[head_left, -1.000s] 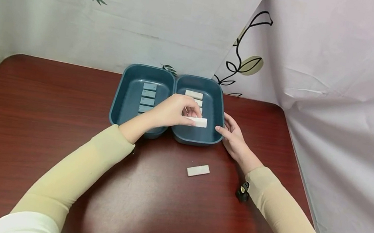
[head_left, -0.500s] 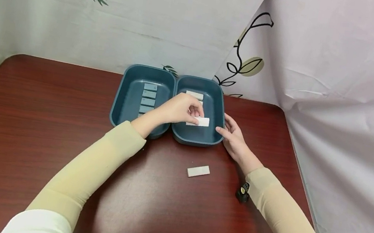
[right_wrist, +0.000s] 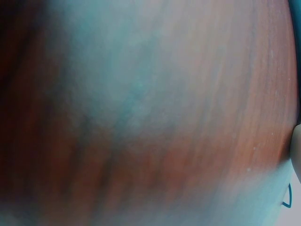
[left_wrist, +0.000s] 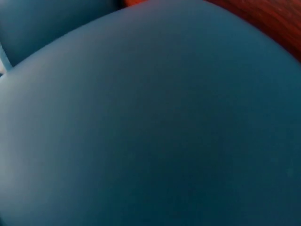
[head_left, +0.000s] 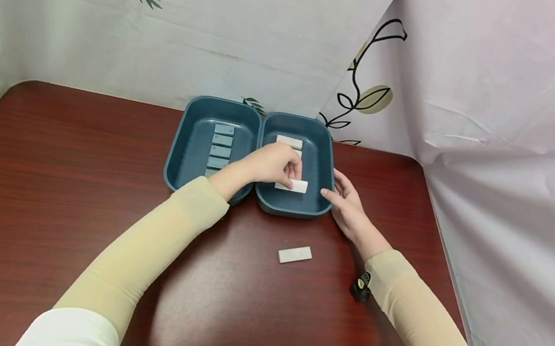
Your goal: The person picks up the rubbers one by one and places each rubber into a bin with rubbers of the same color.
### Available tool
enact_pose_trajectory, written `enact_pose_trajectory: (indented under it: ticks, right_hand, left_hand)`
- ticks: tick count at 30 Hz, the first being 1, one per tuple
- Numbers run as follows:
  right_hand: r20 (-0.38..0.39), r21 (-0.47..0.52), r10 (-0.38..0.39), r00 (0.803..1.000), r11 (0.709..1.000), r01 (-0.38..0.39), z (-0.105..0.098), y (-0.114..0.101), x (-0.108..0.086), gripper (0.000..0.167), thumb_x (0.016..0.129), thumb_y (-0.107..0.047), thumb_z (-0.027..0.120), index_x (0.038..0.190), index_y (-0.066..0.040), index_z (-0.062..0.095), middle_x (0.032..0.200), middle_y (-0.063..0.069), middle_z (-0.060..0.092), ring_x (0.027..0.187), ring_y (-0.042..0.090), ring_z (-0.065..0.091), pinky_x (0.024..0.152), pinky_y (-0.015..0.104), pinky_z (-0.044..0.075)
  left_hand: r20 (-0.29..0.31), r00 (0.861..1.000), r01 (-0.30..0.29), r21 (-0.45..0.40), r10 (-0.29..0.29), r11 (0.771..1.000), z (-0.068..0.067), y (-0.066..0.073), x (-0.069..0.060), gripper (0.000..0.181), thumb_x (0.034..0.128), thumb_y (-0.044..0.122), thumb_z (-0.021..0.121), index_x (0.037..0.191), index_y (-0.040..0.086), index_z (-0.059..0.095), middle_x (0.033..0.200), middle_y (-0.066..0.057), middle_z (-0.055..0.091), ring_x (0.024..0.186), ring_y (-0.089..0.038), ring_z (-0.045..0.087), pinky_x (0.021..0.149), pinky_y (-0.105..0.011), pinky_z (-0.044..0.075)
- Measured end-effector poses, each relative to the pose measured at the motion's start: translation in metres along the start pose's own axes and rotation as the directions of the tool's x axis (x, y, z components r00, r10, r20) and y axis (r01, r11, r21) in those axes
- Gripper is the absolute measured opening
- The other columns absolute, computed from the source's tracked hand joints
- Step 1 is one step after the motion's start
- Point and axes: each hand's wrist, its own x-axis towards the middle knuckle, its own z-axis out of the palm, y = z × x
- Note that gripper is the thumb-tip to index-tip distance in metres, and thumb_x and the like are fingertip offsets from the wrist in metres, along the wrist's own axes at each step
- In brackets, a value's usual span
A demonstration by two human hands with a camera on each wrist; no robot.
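In the head view, my left hand (head_left: 273, 163) pinches a flat white rectangular block (head_left: 299, 186) between thumb and fingers, low over the floor of the right blue tray (head_left: 312, 207). Beyond the fingers, more white blocks (head_left: 289, 141) lie in a column in that tray, partly hidden by the hand. My right hand (head_left: 350, 208) holds the tray's right side, its thumb over the rim and its fingers along the outer wall. Another white block (head_left: 294, 254) lies slightly slanted on the table in front of the trays.
Touching it on the left, a second blue tray (head_left: 173, 151) contains several blue-grey blocks (head_left: 222, 140) in a column, the nearest partly covered by my left forearm. The brown table (head_left: 68, 166) backs onto white patterned cloth (head_left: 197, 23). Blue plastic (left_wrist: 150, 117) fills the left wrist view.
My left hand and its white block have shifted slightly right, then a little nearer to me within the right tray. My left forearm swung right. The right hand stays at the rim.
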Motion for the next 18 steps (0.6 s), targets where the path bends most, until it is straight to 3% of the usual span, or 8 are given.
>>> enact_pose_trajectory:
  ticks: [9,18]
  right_hand:
    - [0.008,0.012,-0.005,1.000,1.000,0.004,0.0009,-0.0006,-0.0005,0.071,0.103,0.006,0.053,0.167,-0.006,0.026,0.169,0.017,0.033,0.136,0.013,0.051,0.100,0.016,0.054]
    - [0.004,0.008,0.002,1.000,1.000,-0.002,0.0007,-0.0007,-0.0002,0.070,0.104,0.006,0.052,0.167,-0.007,0.026,0.169,0.017,0.033,0.142,0.016,0.048,0.101,0.016,0.054]
  left_hand:
    - [0.065,0.997,0.023,0.084,-0.028,0.996,0.0033,-0.0036,0.0058,0.011,0.0878,0.006,0.087,0.087,0.010,0.077,0.087,-0.005,0.074,0.082,-0.018,0.068,0.079,-0.030,0.057]
    - [0.100,0.992,0.058,0.155,-0.074,0.986,0.0050,-0.0008,0.0102,0.012,0.0882,0.007,0.087,0.089,0.011,0.076,0.086,-0.004,0.073,0.083,-0.018,0.068,0.080,-0.032,0.057]
